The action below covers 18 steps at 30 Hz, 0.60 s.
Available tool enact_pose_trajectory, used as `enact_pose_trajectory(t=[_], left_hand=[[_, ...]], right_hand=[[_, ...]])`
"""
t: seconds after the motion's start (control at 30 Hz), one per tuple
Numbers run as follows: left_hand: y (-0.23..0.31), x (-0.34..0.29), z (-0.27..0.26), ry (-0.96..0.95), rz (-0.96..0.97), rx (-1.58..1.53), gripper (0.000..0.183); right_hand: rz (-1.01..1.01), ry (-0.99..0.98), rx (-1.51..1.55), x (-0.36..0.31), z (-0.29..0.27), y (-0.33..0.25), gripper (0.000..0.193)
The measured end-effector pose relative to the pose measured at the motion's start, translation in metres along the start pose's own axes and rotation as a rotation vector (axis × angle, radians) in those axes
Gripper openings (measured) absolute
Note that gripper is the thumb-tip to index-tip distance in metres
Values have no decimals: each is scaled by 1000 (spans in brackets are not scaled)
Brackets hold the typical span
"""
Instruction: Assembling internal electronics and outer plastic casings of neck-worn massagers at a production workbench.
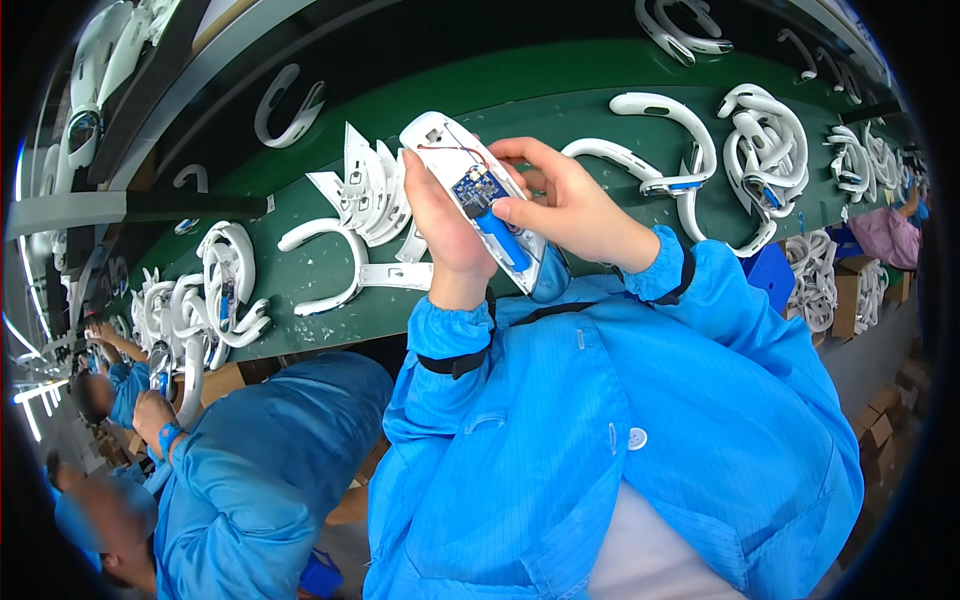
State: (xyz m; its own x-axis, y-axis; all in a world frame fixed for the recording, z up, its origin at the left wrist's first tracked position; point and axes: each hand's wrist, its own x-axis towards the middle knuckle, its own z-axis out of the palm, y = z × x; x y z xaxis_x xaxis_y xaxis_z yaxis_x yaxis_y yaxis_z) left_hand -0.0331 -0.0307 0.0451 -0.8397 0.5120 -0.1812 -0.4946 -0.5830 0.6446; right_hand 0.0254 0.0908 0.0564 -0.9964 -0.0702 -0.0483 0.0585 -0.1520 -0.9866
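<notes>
Held up over the bench edge is an opened white plastic housing [433,133] with a blue circuit board [477,189], thin red and black wires and a blue cylindrical battery [506,243] inside. My left hand [452,225] is wrapped round its left side, thumb along the edge. My right hand [577,207] grips the right side, its thumb pressing by the lower end of the circuit board and the top of the battery. Fingers behind the housing are partly hidden. Close to my left hand lie a stack of white curved shell pieces [375,195] and a white C-shaped part [340,262].
The green bench [560,125] carries white curved parts [690,165] and a tangled pile of them [768,150] to the right. More piles [228,285] sit at left, where a co-worker in blue [270,440] works. A blue bin [768,278] and cardboard boxes [850,290] stand at right.
</notes>
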Motion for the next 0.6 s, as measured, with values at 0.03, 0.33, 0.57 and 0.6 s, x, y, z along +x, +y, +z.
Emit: enact_pose_trajectory(t=[0.03, 0.33, 0.57, 0.6], left_hand=[[-2, 0, 1, 1, 0, 1, 66], [1, -5, 7, 88, 136, 41, 58], [7, -8, -2, -95, 120, -24, 54], [7, -7, 0, -94, 120, -25, 54]], right_hand=[[1, 6, 19, 0, 1, 2, 48], [-35, -60, 46, 5, -2, 1, 42], [-107, -17, 131, 2, 7, -8, 32], [-106, -17, 130, -1, 7, -7, 32]])
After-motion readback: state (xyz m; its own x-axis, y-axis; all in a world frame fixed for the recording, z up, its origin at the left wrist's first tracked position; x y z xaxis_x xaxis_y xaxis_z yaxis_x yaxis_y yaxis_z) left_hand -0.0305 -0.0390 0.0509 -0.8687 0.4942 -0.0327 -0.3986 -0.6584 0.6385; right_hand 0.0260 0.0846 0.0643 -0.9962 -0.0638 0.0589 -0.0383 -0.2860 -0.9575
